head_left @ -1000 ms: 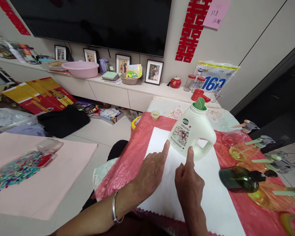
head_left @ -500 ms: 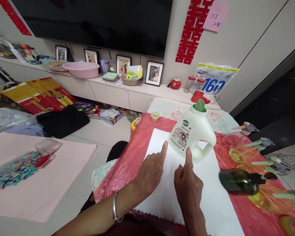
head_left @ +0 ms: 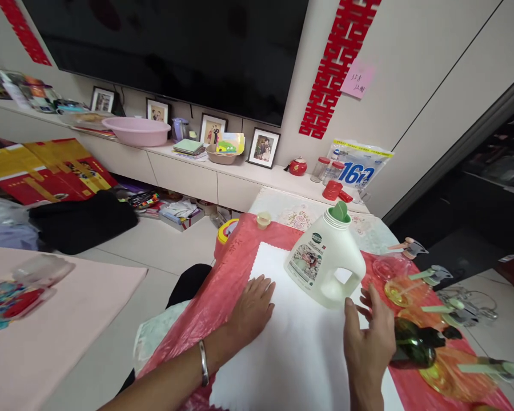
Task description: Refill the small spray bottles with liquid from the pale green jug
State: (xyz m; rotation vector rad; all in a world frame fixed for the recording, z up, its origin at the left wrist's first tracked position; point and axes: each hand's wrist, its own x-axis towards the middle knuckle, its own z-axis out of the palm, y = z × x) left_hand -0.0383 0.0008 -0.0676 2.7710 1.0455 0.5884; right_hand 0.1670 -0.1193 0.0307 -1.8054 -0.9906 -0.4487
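A pale green detergent jug stands upright on a white sheet, its cap off and a green spout showing at the mouth. My left hand lies flat on the sheet's left part, palm down, with nothing in it. My right hand hovers just in front of the jug's handle, thumb and fingers apart, and looks to be holding nothing. A small translucent cup sits on the red plastic cover, back left of the jug.
On the right, several spray bottles lie near a dark green bottle. Behind the table runs a white cabinet with a pink basin and picture frames. A pink-covered table with colourful small pieces stands at left.
Both hands were pointing at the jug with index fingers. The left has flattened onto the sheet; the right has opened and moved right, towards the handle. The view has shifted slightly.
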